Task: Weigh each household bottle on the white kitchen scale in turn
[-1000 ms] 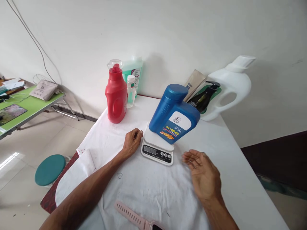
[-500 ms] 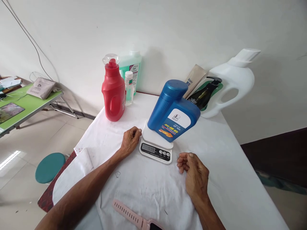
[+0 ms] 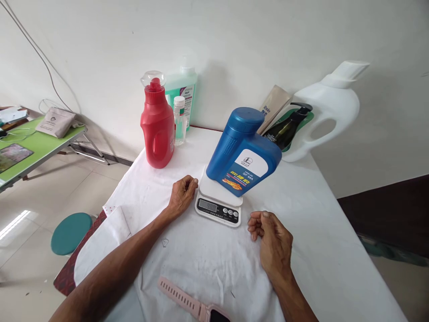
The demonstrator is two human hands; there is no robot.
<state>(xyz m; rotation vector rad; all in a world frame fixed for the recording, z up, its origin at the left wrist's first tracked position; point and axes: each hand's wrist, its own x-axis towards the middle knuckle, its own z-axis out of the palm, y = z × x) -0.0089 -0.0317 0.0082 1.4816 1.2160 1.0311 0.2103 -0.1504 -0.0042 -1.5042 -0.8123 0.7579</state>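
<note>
A blue motor oil bottle point(image 3: 243, 150) stands on the white platform of a digital kitchen scale point(image 3: 218, 210), its label towards me. Grey digits show on the scale's display, too faint to read surely. My left hand point(image 3: 182, 193) rests on the cloth at the scale's left edge, fingers curled in and nothing seen in them. To the right of the scale, apart from it, my right hand point(image 3: 273, 241) lies with its fingers curled and the thumb over them, holding nothing visible. Neither hand touches the bottle.
Along the wall stand a red detergent bottle point(image 3: 157, 127), a green liquid jug point(image 3: 191, 94), a small clear bottle point(image 3: 180, 120), a beige carton point(image 3: 275, 105), a dark pump bottle point(image 3: 288, 127) and a white jug point(image 3: 335, 107). A pink watch point(image 3: 182, 297) lies in front. A teal stool point(image 3: 71, 233) stands left.
The digits on the scale's display differ. My view has shifted slightly; both hands and the blue bottle keep their places.
</note>
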